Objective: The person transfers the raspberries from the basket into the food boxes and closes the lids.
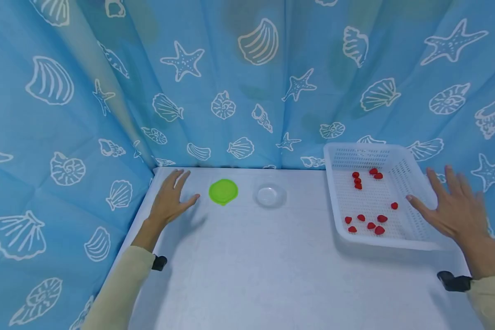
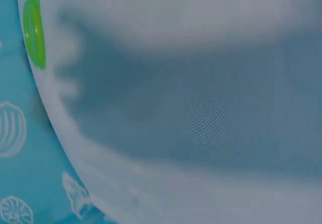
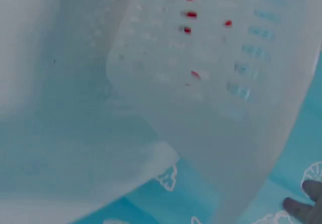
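My left hand [image 1: 171,199], fingers spread and holding nothing, hovers over the table's left side. Just right of it lies a round green lid [image 1: 223,191] with a small tab, which also appears at the edge of the left wrist view. Beside the lid stands a small clear round bowl [image 1: 269,195]. My right hand [image 1: 458,206] is spread and holds nothing, at the right side of a white plastic basket [image 1: 342,229]. Several small red berry-like pieces [image 1: 382,218] lie scattered on the basket's perforated floor. In the right wrist view, only fingertips [image 3: 298,207] show at the lower right.
A white table [image 1: 264,275] carries all these things. Blue curtains [image 1: 222,73] printed with shells and starfish hang along its back and left side. The basket walls rise around the red pieces at the table's right. A dark strap [image 1: 453,281] circles the right wrist.
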A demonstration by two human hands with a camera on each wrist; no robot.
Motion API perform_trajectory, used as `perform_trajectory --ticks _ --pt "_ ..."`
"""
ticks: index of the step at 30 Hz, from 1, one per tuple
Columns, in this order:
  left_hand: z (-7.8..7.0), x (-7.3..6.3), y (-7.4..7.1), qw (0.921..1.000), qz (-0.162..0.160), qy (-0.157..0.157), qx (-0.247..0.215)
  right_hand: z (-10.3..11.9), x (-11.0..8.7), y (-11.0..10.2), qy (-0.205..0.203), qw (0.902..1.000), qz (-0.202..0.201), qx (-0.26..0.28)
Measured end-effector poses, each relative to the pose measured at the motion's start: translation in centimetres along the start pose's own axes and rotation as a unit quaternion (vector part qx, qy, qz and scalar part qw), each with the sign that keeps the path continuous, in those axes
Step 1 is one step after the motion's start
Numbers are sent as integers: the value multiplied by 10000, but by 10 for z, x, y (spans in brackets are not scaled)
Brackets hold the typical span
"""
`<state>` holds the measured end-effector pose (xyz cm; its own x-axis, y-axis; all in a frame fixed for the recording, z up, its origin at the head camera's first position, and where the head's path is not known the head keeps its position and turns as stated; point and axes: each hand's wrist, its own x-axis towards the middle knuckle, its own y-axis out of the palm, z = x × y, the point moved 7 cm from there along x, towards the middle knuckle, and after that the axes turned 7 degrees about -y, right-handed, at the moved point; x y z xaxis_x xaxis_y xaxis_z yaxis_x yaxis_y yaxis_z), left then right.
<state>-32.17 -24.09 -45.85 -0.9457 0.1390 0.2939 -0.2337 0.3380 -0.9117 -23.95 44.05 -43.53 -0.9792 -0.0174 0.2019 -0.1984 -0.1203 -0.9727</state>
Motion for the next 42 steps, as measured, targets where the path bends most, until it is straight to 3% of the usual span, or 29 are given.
perform_trajectory --ticks 2,4,6,8,10,12,15,19,22,26,31,36,42 --pt "-11 -2 0 9951 -235 163 -945 -1 -1 3 294 9990 42 346" --pt "-22 -3 4 9800 -383 116 -1951 -2 -2 7 574 9957 41 724" --pt "-33 -1 14 9566 -414 6 -2886 -3 -5 12 786 9922 38 970" --pt "-41 3 28 9284 -221 -255 -3700 -2 -8 15 818 9910 -28 1059" --pt "-51 6 42 9048 44 -501 -4228 -1 -11 19 805 9903 -81 1129" --pt "-62 9 54 8877 269 -650 -4551 1 -12 22 807 9897 -155 1171" --pt "-83 18 72 8796 485 -662 -4685 -1 -16 23 894 9879 -245 1243" --pt "-110 34 93 8814 764 -475 -4638 -10 -21 22 1140 9833 -325 1379" --pt "-124 44 107 8929 1069 -491 -4346 -17 -23 21 1230 9792 -394 1565" --pt "-132 56 120 9077 1399 -627 -3905 -29 -25 21 1283 9707 -544 1957" --pt "-139 68 129 9204 1517 -695 -3536 -45 -29 25 1802 9490 -598 2515" --pt "-153 71 136 9225 1739 -660 -3383 -53 -33 32 2303 9309 -496 2790" --pt "-158 63 142 9330 1824 -598 -3044 -49 -35 39 2412 9281 -399 2809"
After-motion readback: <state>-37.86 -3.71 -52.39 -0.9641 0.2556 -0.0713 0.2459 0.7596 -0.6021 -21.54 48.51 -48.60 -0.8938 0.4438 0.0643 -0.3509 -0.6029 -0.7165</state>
